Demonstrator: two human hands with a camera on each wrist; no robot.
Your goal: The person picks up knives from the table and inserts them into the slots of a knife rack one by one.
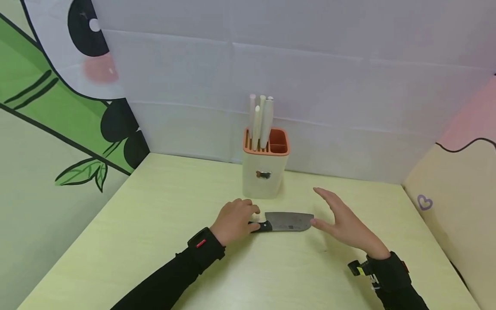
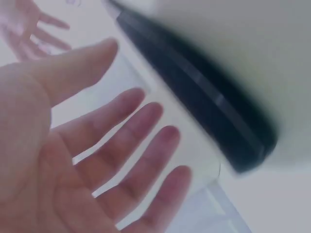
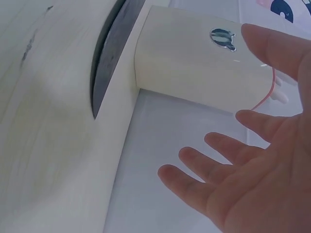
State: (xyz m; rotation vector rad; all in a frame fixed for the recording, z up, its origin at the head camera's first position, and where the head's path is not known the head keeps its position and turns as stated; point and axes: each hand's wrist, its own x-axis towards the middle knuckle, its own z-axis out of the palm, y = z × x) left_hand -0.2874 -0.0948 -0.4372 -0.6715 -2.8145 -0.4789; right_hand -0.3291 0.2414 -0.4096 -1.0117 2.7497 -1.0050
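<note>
A kitchen cleaver (image 1: 291,221) lies flat on the table, its black handle to the left and its broad grey blade to the right. My left hand (image 1: 235,218) is over the handle's end, fingers spread and relaxed. In the left wrist view a gap shows between those fingertips and the black handle (image 2: 194,87). Near the blade's right end is my right hand (image 1: 345,224), thumb and fingers apart, holding nothing. In the right wrist view the blade (image 3: 114,53) is beyond the open palm.
Behind the cleaver stands a cream knife block (image 1: 260,178) with an orange top. Several white-handled knives (image 1: 266,122) stand upright in its slots. A pale cloth wall (image 1: 193,77) closes off the table's back, and printed panels flank both sides.
</note>
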